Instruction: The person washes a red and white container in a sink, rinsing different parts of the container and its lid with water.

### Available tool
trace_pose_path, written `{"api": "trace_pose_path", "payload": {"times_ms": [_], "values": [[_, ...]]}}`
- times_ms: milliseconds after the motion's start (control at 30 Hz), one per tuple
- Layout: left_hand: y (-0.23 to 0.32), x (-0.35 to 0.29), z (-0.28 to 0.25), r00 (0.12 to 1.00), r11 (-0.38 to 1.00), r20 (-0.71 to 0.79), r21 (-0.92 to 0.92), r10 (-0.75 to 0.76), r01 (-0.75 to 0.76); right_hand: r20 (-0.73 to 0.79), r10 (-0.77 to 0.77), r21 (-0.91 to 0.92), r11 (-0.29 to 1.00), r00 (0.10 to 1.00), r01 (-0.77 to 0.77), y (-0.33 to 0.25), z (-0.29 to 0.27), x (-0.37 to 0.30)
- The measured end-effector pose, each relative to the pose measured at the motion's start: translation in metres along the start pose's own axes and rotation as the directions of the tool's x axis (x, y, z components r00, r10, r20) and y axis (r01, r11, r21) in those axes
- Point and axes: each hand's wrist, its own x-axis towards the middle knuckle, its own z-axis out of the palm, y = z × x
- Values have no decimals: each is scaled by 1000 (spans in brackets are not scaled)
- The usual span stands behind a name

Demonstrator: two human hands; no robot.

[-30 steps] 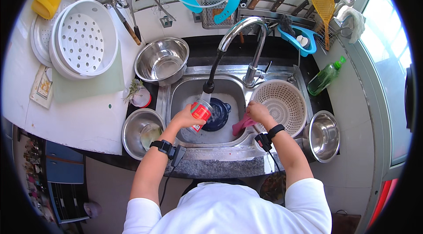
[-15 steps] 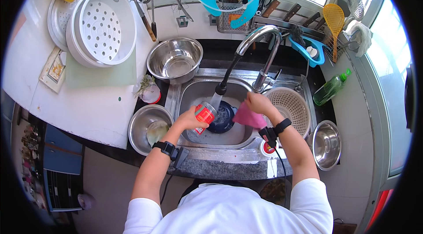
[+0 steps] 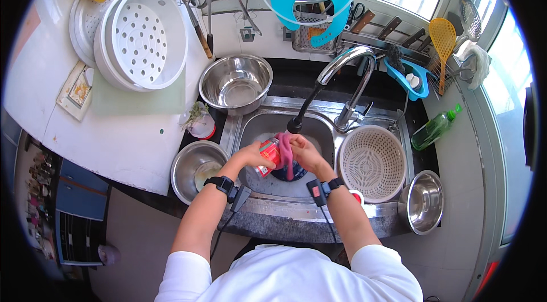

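My left hand (image 3: 250,155) grips a clear jar with a red label (image 3: 269,154), tilted above the sink (image 3: 265,191). In my right hand (image 3: 306,154) is a pink cloth (image 3: 286,159), held against the jar's mouth and hanging down beside it. The black spray end (image 3: 294,125) of the faucet (image 3: 361,74) points down just above the cloth. Beneath the cloth, a dark blue bowl (image 3: 296,174) lies in the sink, mostly hidden. A red-and-white round lid (image 3: 358,196) shows beside my right forearm on the sink's front ledge.
Right of the basin stands a beige colander (image 3: 373,163), with a steel bowl (image 3: 421,202) and a green bottle (image 3: 436,127) beyond it. Steel bowls (image 3: 235,83) (image 3: 196,171) flank the basin's left. White steamer baskets (image 3: 147,40) sit on the left counter.
My right hand has moved left, bringing the pink cloth from the basin's right side onto the jar's mouth. The jar stays in my left hand. The whole view has shifted slightly.
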Motion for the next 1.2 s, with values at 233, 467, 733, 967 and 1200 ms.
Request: {"api": "trace_pose_path", "payload": {"times_ms": [233,467,733,967,1200], "values": [[12,11,-8,984,987,170,-158,47,-19,-185,-311,-679,726,932,107,33,-7,18],[55,-11,27,876,735,-338,677,344,-27,-270,-96,-584,808,958,-83,24,-17,43],[58,-19,3,947,848,-177,511,267,-144,-246,-16,-316,947,969,-64,18,-4,21],[8,12,-24,944,868,329,-480,41,130,45,26,-381,925,999,-7,7,-23,-6],[58,-15,11,928,772,-245,632,282,-68,-284,-20,-424,899,959,-107,5,11,19]]}}
